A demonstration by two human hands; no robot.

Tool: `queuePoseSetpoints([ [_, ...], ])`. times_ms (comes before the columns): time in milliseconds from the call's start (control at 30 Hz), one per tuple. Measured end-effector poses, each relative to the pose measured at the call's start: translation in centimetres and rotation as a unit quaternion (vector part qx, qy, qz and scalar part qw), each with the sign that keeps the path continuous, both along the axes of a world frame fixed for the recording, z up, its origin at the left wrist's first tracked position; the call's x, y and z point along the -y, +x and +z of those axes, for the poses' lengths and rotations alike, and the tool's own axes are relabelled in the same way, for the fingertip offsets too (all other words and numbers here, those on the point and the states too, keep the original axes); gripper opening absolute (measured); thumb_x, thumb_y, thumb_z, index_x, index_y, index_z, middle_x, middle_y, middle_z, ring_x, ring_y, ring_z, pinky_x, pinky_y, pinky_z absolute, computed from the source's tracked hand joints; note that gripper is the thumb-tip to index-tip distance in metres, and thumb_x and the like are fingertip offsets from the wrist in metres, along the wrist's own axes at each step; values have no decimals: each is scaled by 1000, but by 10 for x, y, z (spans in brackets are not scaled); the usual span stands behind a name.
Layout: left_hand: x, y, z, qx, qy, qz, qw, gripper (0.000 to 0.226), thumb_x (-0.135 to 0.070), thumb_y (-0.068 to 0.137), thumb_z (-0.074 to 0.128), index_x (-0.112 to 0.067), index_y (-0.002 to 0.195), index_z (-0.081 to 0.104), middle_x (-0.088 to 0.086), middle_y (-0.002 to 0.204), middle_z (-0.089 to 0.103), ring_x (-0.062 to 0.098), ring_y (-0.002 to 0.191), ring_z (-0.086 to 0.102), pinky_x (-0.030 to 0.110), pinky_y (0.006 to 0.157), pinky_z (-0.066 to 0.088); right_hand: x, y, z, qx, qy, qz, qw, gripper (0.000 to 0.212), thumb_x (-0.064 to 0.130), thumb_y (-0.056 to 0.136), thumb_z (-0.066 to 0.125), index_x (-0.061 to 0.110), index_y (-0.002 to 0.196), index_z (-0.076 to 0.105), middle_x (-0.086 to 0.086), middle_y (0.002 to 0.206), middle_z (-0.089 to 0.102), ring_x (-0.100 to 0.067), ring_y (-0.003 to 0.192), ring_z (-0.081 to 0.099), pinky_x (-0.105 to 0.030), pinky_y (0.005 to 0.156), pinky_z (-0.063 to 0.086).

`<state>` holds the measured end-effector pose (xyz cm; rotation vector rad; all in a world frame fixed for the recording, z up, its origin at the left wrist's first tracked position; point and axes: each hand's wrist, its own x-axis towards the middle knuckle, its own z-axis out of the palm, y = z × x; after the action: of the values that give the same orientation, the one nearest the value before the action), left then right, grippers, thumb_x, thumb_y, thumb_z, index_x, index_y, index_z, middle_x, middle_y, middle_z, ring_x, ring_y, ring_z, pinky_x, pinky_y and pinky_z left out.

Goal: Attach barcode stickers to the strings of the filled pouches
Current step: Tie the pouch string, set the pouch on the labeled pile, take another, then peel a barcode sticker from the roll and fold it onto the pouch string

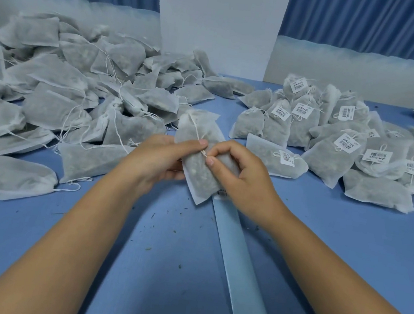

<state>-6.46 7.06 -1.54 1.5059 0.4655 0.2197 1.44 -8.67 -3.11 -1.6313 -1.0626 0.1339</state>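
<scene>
Getting the string ready
Left hand (164, 157) holds the pouch (199, 179); right hand (241, 172) pinches its string (195, 129). Keep it tight so a sticker (222, 193) folds on neatly.

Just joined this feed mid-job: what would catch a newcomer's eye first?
Both hands meet at centre: the left hand holds a pouch while the right hand pinches its string. A big heap of untagged pouches lies on the left, and a smaller pile of barcoded pouches on the right.
</scene>
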Motion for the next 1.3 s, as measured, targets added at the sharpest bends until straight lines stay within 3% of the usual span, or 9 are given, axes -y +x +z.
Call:
queuePoseSetpoints([
  [100, -9, 1, -2, -2, -9, 56, 998, 18, -30, 87, 72, -13, 93, 72, 2, 84, 78, 14, 75, 74, 22, 59, 58, 1, 12, 5, -71, -6, -74, 995, 12, 15, 92, 64, 25, 89, 59, 15, 90, 63, -7, 86, 61, -25, 79, 47],
  [200, -20, -1, 2, -15, -81, 93, 992, 16, -31, 87, 71, -17, 94, 69, -3, 76, 76, 9, 63, 72, 21, 49, 54, 8, 28, 9, -94, -151, -184, 967, 16, 20, 90, 62, 22, 86, 47, 1, 84, 64, -26, 88, 66, -38, 74, 50],
  [367, -21, -3, 2, -67, -205, 18, 976, 29, -36, 93, 60, -15, 112, 65, 16, 103, 72, 24, 69, 73, 37, 63, 63, 14, 27, 11, -132, -328, -107, 929, 30, 29, 81, 73, 19, 93, 48, -1, 71, 70, -13, 62, 61, -23, 47, 40],
  [500, -14, 2, -4, -97, -200, -28, 975, 38, -43, 90, 60, -13, 113, 67, 19, 111, 72, 32, 98, 73, 43, 82, 60, 14, 26, 9, -167, -259, -69, 949, 28, 13, 80, 77, 18, 88, 50, 13, 53, 55, -11, 55, 50, -28, 54, 38],
  [600, -13, 4, -6, -102, -205, -54, 972, 42, -48, 85, 62, -13, 106, 69, 19, 113, 72, 31, 102, 72, 42, 87, 58, 15, 26, 10, -191, -180, -51, 964, 24, 5, 82, 74, 16, 83, 53, 11, 50, 50, -18, 57, 45, -34, 59, 35],
  [700, -13, 5, -7, -105, -207, -65, 970, 46, -48, 76, 65, -8, 95, 76, 18, 111, 73, 31, 99, 73, 44, 82, 61, 15, 25, 12, -182, -143, -29, 972, 17, 4, 83, 74, 15, 86, 61, 9, 58, 59, -14, 56, 49, -24, 55, 40],
  [867, -12, 4, -7, -86, -235, -73, 965, 50, -43, 66, 67, 1, 86, 79, 20, 112, 72, 32, 98, 73, 44, 74, 62, 13, 19, 11, -64, -172, -7, 983, 21, 15, 76, 83, 25, 92, 73, 8, 85, 60, -8, 67, 52, -10, 62, 42],
  [1067, -13, 5, -8, -87, -234, -61, 966, 56, -39, 61, 72, 6, 94, 73, 24, 113, 70, 35, 98, 72, 44, 76, 62, 11, 16, 5, 80, -160, -57, 982, 26, 23, 73, 86, 40, 89, 73, 6, 102, 44, -8, 101, 46, -14, 93, 33],
  [1300, -14, 4, -8, -90, -228, -58, 968, 47, -37, 70, 69, 3, 92, 77, 22, 110, 72, 33, 95, 73, 41, 68, 62, 9, 18, 3, 111, -181, -57, 976, 27, 25, 73, 85, 36, 92, 69, 6, 98, 58, 1, 82, 51, -6, 74, 34],
])
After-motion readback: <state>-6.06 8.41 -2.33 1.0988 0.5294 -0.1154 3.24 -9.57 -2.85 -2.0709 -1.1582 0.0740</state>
